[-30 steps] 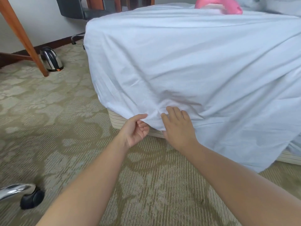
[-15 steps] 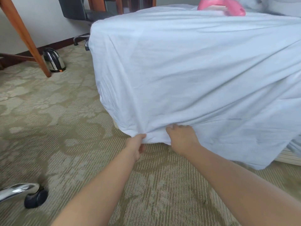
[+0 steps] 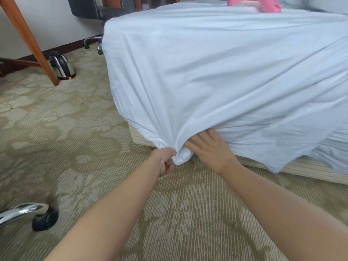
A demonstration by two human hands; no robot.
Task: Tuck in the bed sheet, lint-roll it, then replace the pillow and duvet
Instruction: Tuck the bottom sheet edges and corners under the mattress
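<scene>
One white bed sheet (image 3: 216, 76) is hanging over the bed's corner, untucked. The left hand (image 3: 165, 162) is gripping its gathered bottom edge in a fist, while the right hand (image 3: 209, 149) is pressing straight fingers against the cloth beside it. One pink object (image 3: 253, 3) is lying on the bed.

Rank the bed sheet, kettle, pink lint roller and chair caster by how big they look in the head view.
1. bed sheet
2. pink lint roller, partly cut off
3. kettle
4. chair caster, similar to the kettle but nearer the camera, so unsure.

Patterned beige carpet (image 3: 56, 129), white wall (image 3: 52, 25), slanted wooden leg (image 3: 30, 40)
</scene>
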